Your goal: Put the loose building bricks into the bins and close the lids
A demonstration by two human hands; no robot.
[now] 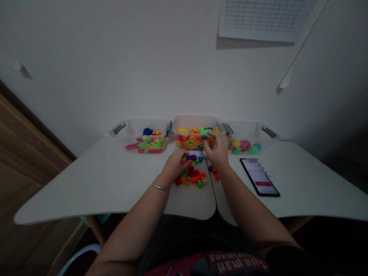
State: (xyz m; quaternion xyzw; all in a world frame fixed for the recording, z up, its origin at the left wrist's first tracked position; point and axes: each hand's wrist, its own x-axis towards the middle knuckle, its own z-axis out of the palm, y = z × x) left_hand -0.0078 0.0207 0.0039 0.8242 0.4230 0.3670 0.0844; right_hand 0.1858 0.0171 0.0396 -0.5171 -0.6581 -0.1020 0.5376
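Note:
My left hand point(174, 167) rests over a loose pile of coloured plastic toy blocks point(190, 177), its fingertips against a purple block point(191, 157). My right hand point(219, 150) reaches the front wall of a middle clear plastic bin point(195, 122), which is full of orange, yellow and green pieces. Its fingers lie close to an orange piece at the rim, and I cannot tell whether they grip it. A few small blue and orange blocks point(213, 172) lie on the table below that hand.
A white desk point(86, 188) with rounded corners carries everything. Flanking the middle bin are a clear bin of mixed toy pieces point(146, 126) and a clear bin of coloured balls point(244, 129). A smartphone point(259, 177) lies lit to the right. A white wall stands behind.

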